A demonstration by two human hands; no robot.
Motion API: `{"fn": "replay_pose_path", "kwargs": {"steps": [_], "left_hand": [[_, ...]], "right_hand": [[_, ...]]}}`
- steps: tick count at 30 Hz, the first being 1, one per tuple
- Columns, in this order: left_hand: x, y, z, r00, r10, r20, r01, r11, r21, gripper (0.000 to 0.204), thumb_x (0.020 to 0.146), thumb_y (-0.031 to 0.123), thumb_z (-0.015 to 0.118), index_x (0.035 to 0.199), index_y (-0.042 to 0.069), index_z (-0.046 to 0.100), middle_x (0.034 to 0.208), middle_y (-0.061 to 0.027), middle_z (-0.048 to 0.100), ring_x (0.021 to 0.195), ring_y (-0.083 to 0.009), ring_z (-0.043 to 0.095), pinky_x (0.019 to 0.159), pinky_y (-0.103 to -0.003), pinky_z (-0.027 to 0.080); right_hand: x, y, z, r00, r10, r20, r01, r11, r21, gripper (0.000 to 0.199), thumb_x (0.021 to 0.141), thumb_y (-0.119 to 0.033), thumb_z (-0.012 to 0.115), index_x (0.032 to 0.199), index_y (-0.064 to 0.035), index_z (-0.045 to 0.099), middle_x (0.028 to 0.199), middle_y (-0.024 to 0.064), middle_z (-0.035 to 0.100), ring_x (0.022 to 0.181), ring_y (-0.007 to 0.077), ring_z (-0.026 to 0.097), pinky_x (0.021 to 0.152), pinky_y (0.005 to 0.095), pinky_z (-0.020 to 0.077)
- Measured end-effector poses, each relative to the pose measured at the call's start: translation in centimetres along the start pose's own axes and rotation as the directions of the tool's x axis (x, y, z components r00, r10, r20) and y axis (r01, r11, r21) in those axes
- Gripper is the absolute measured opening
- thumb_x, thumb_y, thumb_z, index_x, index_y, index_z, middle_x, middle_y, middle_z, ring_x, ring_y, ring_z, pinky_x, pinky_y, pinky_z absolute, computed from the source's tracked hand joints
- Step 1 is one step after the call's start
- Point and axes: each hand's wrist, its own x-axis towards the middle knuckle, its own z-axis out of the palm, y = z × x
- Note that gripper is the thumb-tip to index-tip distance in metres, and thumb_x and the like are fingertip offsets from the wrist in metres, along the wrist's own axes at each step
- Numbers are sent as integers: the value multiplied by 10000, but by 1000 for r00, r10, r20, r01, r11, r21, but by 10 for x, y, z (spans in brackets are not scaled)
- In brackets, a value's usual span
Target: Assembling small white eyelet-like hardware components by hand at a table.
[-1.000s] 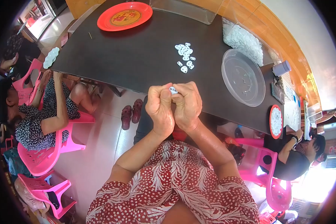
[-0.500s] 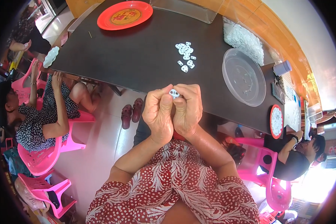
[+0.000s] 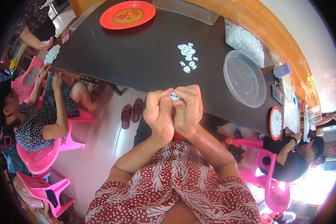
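A small white plastic piece with dark holes [image 3: 174, 96] is pinched between my two hands, just off the table's near edge. My left hand [image 3: 158, 116] grips it from one side with thumb and curled fingers. From the other side my right hand [image 3: 188, 110] closes on the same piece; its fingers are bent inward. Beyond the hands, a loose cluster of similar small white pieces [image 3: 187, 52] lies on the dark table [image 3: 138, 56]. Part of the held piece is hidden by my thumbs and fingertips.
A red round tray [image 3: 108, 22] lies at the far left. On the right are a clear shallow round tray [image 3: 231, 89], a bag of white pieces [image 3: 242, 39], a grey-purple cup [image 3: 282, 70] and a red-rimmed dish [image 3: 271, 123]. People sit on pink chairs at both sides.
The piece between my fingertips has turned and sunk slightly, and my right thumb has shifted. At the far left, a standing person's hand has moved toward the table corner.
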Motion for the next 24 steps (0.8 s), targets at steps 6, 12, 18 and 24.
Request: {"fn": "replay_pose_path", "kwargs": {"steps": [6,12,18,24], "left_hand": [[2,-13,-3,1000,-10,9,10,1000,-19,254,945,249,523,962,-1,563,820,-12,536,742,-63,467,664,-204,403],[3,-11,5,993,-116,4,115,993,33,149,943,85,502,1013,-11,592,903,-28,588,803,-64,519,738,-207,433],[23,-11,0,948,-222,228,204,974,100,260,933,114,530,1151,-23,569,906,-41,618,744,-59,522,666,-194,438],[48,-19,-13,930,-323,177,294,940,172,205,893,72,545,1070,-14,606,847,-39,628,712,-61,540,633,-199,445]], "right_hand": [[3,3,1,999,-24,23,24,1000,-2,267,712,22,671,942,6,536,826,117,555,674,250,512,558,325,437],[-7,12,-2,997,75,12,-74,997,-25,289,704,61,658,963,8,540,872,141,577,716,276,534,592,346,454],[8,25,-29,962,248,114,-240,967,-81,181,721,20,666,883,-11,591,821,105,601,728,260,567,614,343,468],[96,85,-103,998,16,56,13,874,-485,139,782,-59,611,913,-19,627,836,130,618,778,302,576,688,376,461]]}}
